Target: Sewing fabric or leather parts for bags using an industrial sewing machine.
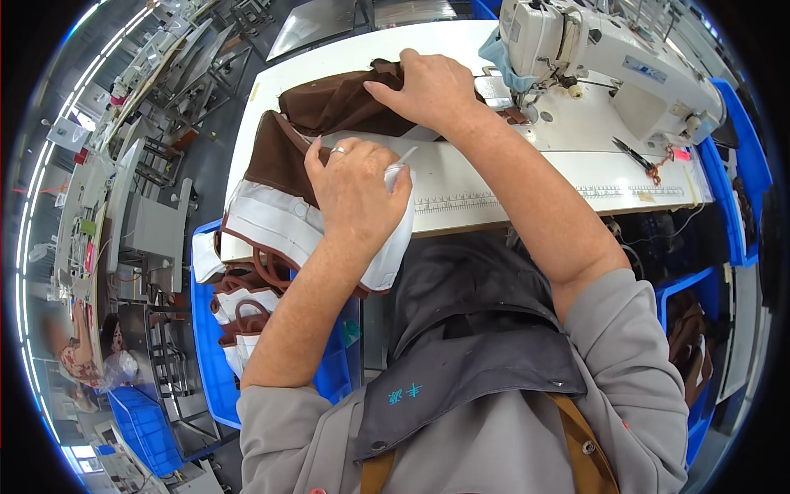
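A brown and white fabric piece (271, 214) with brown trim drapes over the front left of a white sewing table (518, 181). My left hand (354, 189), wearing a ring, is closed on it, with a narrow white strip poking out by the fingers. Farther back, my right hand (425, 90) grips bunched brown fabric (329, 107), thumb on top. Just right of that hand stands a white sewing machine (646, 90) with a light blue cloth (498, 58) hung on its head. Black snips (634, 152) lie on the tabletop beside it.
A blue bin (214, 354) of brown-trimmed white pieces sits below left; more blue bins (728, 165) stand at the right. Another blue crate (144, 420) is on the left, near another person (78, 354) among rows of workstations. A printed ruler (453, 199) runs along the table's front.
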`<state>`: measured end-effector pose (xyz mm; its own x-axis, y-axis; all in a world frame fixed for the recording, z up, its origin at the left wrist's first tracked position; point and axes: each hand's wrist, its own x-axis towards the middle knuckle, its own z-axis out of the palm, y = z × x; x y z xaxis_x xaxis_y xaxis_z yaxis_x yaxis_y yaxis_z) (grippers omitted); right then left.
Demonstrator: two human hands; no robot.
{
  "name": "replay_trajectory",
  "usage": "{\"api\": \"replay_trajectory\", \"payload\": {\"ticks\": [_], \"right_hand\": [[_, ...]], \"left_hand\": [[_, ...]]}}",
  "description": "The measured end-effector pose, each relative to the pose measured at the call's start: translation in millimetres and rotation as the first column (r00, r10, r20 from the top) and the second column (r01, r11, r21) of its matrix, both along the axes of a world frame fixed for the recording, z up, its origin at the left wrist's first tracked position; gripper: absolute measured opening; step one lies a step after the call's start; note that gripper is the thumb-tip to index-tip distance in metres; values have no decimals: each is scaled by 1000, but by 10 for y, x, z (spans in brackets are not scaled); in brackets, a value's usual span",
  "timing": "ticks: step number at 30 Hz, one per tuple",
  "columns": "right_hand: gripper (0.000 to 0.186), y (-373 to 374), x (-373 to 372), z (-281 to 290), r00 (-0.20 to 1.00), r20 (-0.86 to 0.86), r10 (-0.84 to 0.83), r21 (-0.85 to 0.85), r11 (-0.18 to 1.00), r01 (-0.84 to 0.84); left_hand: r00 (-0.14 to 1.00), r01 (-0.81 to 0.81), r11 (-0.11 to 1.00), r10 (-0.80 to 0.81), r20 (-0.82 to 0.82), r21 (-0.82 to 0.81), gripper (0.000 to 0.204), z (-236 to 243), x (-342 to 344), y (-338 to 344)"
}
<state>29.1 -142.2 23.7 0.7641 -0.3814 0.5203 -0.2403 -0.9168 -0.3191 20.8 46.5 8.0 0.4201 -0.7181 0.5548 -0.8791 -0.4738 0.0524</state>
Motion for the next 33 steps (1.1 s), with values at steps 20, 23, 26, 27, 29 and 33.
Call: {"api": "replay_trajectory", "payload": {"ticks": [20,23,26,27,29,33], "right_hand": [[17,-164,35,51,626,737,255,359,636,-683],[12,-412,-367,-618,788,503,355,199,839,-506],[16,-247,-692,-727,917,121,380,367,841,-397],[16,-180,-748,-725,919,117,378,370,842,-393],[16,-101,-787,-666,921,221,320,545,743,-389],[18,-139,-840,-714,928,155,338,519,772,-368]], "left_hand": [[999,-4,970,14,38,-244,4,-121,-110,58],[999,35,967,-35,7,-252,3,-97,-127,26],[996,84,970,-85,9,-229,3,-53,-140,59],[996,85,970,-87,4,-229,3,-62,-148,81],[991,125,971,-132,-26,-203,3,-54,-152,96],[985,160,969,-170,-41,-190,3,-46,-163,180]]}}
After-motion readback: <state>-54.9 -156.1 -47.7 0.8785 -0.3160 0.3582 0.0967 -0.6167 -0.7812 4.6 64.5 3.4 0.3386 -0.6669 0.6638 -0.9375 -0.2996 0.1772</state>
